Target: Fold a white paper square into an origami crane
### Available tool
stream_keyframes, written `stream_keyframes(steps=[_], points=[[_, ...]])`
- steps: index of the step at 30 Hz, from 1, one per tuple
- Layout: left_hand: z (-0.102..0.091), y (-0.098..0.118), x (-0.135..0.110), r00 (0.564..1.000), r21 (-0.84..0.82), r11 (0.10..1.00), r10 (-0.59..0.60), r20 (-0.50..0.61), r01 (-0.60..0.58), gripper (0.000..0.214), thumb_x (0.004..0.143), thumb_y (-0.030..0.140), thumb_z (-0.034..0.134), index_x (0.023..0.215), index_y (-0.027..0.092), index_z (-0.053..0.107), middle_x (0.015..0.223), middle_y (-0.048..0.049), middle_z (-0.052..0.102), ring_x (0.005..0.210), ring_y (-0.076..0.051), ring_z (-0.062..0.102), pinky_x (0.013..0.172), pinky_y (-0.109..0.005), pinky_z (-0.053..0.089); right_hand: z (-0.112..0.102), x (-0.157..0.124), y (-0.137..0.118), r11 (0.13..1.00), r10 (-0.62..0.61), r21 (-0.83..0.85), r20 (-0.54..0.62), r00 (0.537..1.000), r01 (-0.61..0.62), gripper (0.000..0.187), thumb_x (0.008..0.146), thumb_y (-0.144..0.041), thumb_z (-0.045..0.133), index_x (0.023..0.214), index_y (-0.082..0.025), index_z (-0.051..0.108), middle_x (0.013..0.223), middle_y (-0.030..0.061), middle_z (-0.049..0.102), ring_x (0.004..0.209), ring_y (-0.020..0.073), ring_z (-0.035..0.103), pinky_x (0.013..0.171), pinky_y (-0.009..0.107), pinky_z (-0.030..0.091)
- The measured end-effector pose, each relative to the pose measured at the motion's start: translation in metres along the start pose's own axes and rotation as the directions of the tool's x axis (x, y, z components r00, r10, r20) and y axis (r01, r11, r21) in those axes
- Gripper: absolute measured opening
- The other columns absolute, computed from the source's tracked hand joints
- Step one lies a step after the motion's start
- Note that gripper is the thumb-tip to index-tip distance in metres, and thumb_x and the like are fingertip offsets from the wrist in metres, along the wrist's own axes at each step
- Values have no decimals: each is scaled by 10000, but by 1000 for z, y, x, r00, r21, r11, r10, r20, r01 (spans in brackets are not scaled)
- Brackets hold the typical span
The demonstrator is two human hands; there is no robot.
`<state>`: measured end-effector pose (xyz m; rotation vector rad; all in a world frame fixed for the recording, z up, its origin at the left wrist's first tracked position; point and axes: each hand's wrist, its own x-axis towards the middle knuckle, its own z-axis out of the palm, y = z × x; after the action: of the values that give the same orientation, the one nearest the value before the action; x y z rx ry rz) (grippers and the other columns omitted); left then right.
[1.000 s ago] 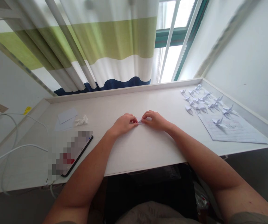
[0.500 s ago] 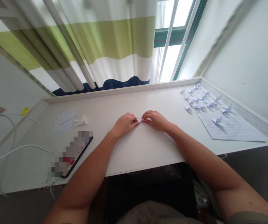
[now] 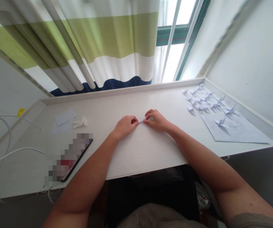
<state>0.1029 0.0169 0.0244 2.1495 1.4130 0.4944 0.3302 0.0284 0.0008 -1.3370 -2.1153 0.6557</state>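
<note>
From where I stand, clock centred on the hands, twelve toward the window: small white folded piece of paper [image 3: 141, 123] is mid-desk, right in the gap between the fingertips. Three o'clock from the left hand [image 3: 126, 126], nine o'clock from the right hand [image 3: 157, 121]; both touch it, so neither is nearer. Long axis looks roughly nine-to-three, but the paper is too small and too covered to be sure. Left hand: thumb and fingers pinched on its nine o'clock end. Right hand: thumb and forefinger pinched on the three o'clock end, other fingers curled above. Hands themselves apart, only the paper bridging them, over the white flat desk [image 3: 141, 152]. Two o'clock: cluster of white folded-paper cranes [image 3: 200, 101]. Three o'clock: white ruled paper sheet [image 3: 243, 131], one crane standing on it. Nine o'clock: two white rectangular paper pieces [image 3: 65, 117], overlapping, and a crumpled white tissue [image 3: 80, 122] just beside them. Eight o'clock: black-edged flat phone [image 3: 71, 158]. Text check: sheet has lines of writing, too small to read. Phone screen blocked out by pixels, nothing legible. Greyish-brown cloth shirt [image 3: 155, 218] has faint upside-down lettering, seems to include "FIRE". Yellow sticker [image 3: 21, 112] at nine o'clock, far side: marks unreadable. Brands: none I can make out.
</note>
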Motion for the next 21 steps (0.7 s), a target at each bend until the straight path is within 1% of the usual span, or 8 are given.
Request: stream_keyframes(steps=[6, 10, 14, 16, 18, 20, 21], points=[[2, -2, 2, 999, 98, 995, 17, -51, -12, 195, 971, 323, 612, 866, 206, 726, 903, -103, 735, 1020, -299, 651, 887, -427, 531, 1, 0, -2, 998, 52, 21, -8, 999, -51, 162, 911, -305, 746, 779, -213, 759, 1209, 115, 704, 1233, 311, 602, 1138, 480, 462], [2, -3, 3, 998, 118, 993, 9, -54, -2, 195, 951, 333, 620, 806, 224, 693, 876, -106, 724, 1033, -310, 636, 888, -438, 534, 5, 1, 0, 995, 91, 43, -42, 995, -89, 153, 874, -321, 781, 762, -219, 765, 1202, 109, 686, 1252, 313, 586, 1145, 480, 455], [5, -3, 3, 998, 143, 990, 11, -56, -3, 192, 952, 342, 615, 810, 229, 679, 912, -101, 718, 1052, -311, 620, 918, -439, 526, 8, 2, 2, 994, 105, 50, -72, 992, -102, 145, 844, -324, 808, 754, -220, 761, 1171, 102, 686, 1221, 311, 595, 1127, 474, 466], [7, -3, 3, 997, 147, 989, 7, -79, 4, 155, 951, 329, 616, 852, 229, 680, 948, -101, 712, 1074, -316, 607, 951, -448, 518, 7, 2, 2, 995, 96, 38, -69, 993, -93, 143, 842, -317, 810, 755, -218, 755, 1170, 102, 689, 1209, 311, 603, 1118, 470, 472], [9, -2, 3, 994, 135, 991, -8, -106, 22, 114, 945, 322, 631, 952, 226, 694, 994, -106, 704, 1105, -325, 596, 988, -463, 508, 5, 2, 1, 996, 91, 18, -61, 994, -90, 123, 845, -307, 808, 788, -213, 754, 1175, 107, 694, 1204, 313, 613, 1104, 463, 483], [11, -1, 3, 992, 118, 992, -30, -121, 44, 177, 943, 320, 643, 1071, 211, 697, 1039, -115, 696, 1140, -334, 586, 1025, -478, 496, 3, 2, 0, 994, 105, -5, -60, 993, -106, 120, 847, -303, 813, 896, -202, 769, 1188, 120, 699, 1204, 317, 626, 1091, 460, 495], [12, 0, 3, 992, 108, 993, -40, -123, 53, 211, 947, 322, 641, 1112, 202, 695, 1055, -120, 692, 1155, -336, 583, 1038, -482, 491, 3, 2, -1, 993, 115, -16, -63, 991, -116, 165, 847, -304, 817, 964, -195, 775, 1202, 127, 699, 1209, 321, 629, 1092, 462, 497]])
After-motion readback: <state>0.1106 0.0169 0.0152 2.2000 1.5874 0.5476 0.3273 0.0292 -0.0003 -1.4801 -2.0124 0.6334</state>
